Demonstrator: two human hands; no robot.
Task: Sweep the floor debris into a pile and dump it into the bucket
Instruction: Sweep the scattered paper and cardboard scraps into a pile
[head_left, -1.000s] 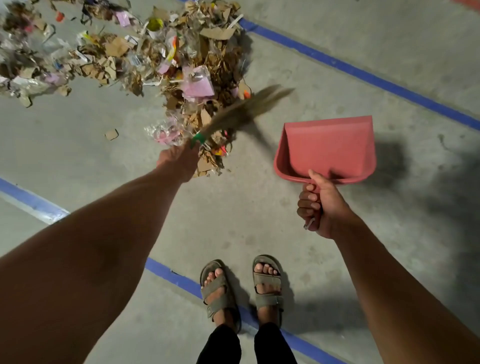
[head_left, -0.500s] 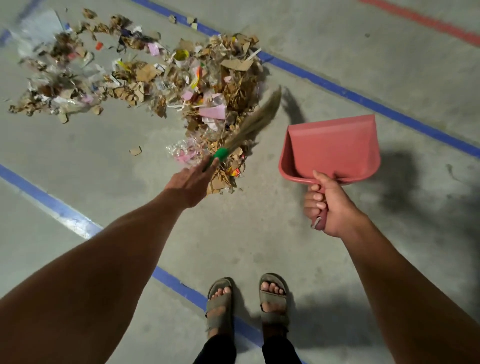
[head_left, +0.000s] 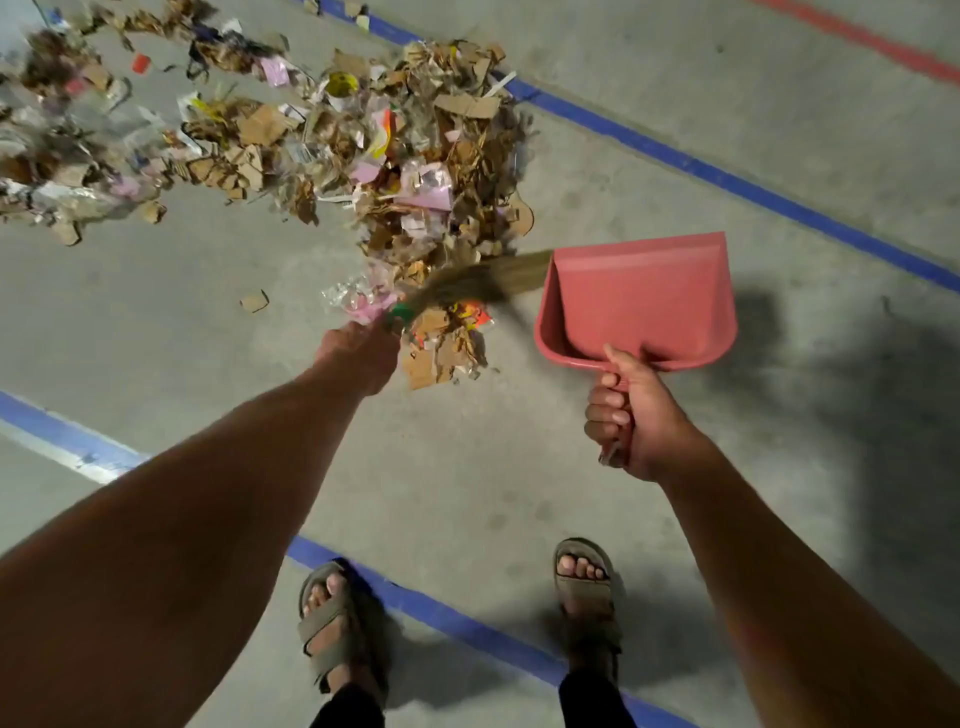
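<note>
My left hand (head_left: 358, 353) is clenched around the broom (head_left: 467, 291) just below its green band, and the bristles blur out to the right, their tips almost at the left wall of the dustpan (head_left: 644, 296). My right hand (head_left: 631, 421) grips the dustpan's handle with the fingers wrapped round it and the thumb on top; the red pan is empty, its open mouth pointing away from me, and I cannot tell whether its front lip touches the floor (head_left: 467, 467).

The debris (head_left: 405, 171) lies on the floor in front of me: torn cardboard, paper scraps, clear plastic and pink bits. It is thickest just left of the dustpan, where the heap runs from a blue line (head_left: 727, 179) down to my left hand, and it trails off in a looser band toward the upper left edge of view. One cardboard chip (head_left: 254, 301) sits alone, to the left of the heap. The broom crosses over the near end of the heap.

A second blue line (head_left: 467, 629) runs under my sandals (head_left: 332, 629), and a red line (head_left: 878, 44) crosses the far right corner.
</note>
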